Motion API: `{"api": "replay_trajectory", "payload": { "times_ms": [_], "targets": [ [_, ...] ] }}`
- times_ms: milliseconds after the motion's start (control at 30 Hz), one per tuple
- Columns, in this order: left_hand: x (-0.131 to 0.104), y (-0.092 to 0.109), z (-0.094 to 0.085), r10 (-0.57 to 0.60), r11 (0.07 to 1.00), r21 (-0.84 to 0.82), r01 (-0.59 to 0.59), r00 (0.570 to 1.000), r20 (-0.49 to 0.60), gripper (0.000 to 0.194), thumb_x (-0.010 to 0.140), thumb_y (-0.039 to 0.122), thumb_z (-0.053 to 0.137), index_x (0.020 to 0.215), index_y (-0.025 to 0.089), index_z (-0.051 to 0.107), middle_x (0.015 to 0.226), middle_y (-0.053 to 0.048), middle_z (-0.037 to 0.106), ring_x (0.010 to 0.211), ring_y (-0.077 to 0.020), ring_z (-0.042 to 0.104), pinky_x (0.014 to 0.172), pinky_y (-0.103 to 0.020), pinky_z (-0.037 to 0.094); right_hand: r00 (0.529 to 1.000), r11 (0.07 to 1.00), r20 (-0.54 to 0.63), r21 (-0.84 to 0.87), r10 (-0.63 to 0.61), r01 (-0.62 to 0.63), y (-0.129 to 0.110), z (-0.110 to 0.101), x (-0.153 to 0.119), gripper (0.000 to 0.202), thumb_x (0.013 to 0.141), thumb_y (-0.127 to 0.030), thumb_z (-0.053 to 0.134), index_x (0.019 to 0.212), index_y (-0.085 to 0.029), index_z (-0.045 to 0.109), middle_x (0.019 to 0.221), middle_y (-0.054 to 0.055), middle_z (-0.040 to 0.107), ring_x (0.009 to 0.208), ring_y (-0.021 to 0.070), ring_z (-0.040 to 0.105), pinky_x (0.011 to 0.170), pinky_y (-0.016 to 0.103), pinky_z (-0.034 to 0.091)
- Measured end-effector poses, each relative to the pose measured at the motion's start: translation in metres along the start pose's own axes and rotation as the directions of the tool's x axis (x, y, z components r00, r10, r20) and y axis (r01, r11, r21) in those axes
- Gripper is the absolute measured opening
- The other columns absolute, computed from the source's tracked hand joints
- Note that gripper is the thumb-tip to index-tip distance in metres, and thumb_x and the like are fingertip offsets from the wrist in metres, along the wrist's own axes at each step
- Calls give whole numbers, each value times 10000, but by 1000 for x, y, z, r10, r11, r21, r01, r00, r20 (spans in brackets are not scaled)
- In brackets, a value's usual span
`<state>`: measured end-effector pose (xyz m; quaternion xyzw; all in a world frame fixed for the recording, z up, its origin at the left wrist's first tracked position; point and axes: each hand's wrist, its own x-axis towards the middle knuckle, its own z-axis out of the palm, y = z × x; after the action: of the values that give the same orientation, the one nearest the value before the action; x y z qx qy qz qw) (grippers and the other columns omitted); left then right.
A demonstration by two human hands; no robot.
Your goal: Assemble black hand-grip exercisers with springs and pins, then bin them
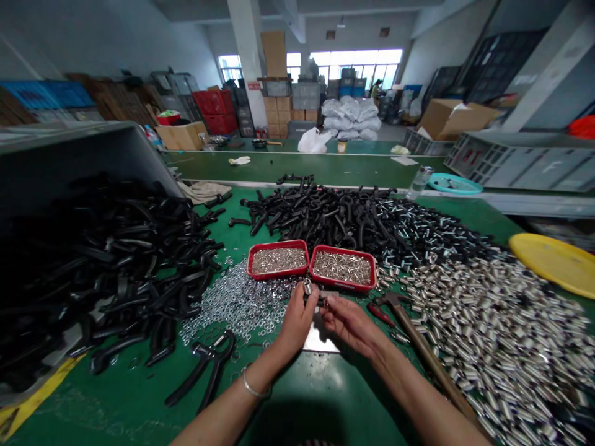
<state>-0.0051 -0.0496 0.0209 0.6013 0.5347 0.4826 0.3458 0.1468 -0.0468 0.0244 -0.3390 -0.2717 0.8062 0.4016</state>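
Over a bare pale plate (320, 342) at the near middle of the green table (297, 396), two hands meet at one black piece (320, 301) with one coiled spring (307, 288) at its upper left. The left hand (297, 313) holds the piece between thumb and fingers; the right hand (349, 319) is drawn narrow at its right end, and whether those fingertips grip it I cannot tell. One bracelet (255, 389) circles the left wrist.

Two red trays (279, 274) stand side by side just beyond the hands, both filled with small metal bits too fine to count. Right of the hands lie one hammer (430, 359) and one red-handled tool (381, 314); left of them lies one two-handled black assembly (209, 365) bearing one spring.

Four heaps defy counting: bright rings (242, 303) on the left, black handles (320, 214) beyond the trays, black parts with bright pins (421, 232) farther right, and metal cylinders (502, 322) at the right. More black handles spill from one grey bin (118, 139), cut off by the left edge. One yellow disc (558, 263) runs partly out at the right edge.

Most of the black piece is hidden by fingers, the hammer's handle end is covered by the right forearm, and the deep side of the bin is lost in shadow.
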Motion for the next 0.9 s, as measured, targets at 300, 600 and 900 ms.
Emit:
{"api": "replay_trajectory", "payload": {
  "times_ms": [300,600,900],
  "targets": [
    [-2,9,4,-112,983,-137,118,992,52,307,975,474,454,1031,203,586,1021,-72,660,1010,-218,598,942,-341,427,798,467,74,-777,-597,422,9,-12,-5,160,876,-371,692,928,-220,687,840,33,721,744,193,662,715,327,524],
    [-11,-2,13,-325,884,-282,373,923,205,425,888,571,563,1049,188,653,978,-63,696,955,-239,651,873,-328,495,822,-429,479,-841,-308,329,-3,-43,-31,484,1007,-430,481,1448,-232,507,882,82,717,794,217,641,698,298,482],
    [-4,2,21,-372,849,-348,397,918,140,478,835,650,582,897,177,617,849,-53,692,671,-159,635,645,-260,521,688,-197,-90,-924,-720,-327,-138,-171,-11,262,912,-89,430,1098,-89,614,1073,182,660,1027,256,579,923,380,422]
  ]
}}
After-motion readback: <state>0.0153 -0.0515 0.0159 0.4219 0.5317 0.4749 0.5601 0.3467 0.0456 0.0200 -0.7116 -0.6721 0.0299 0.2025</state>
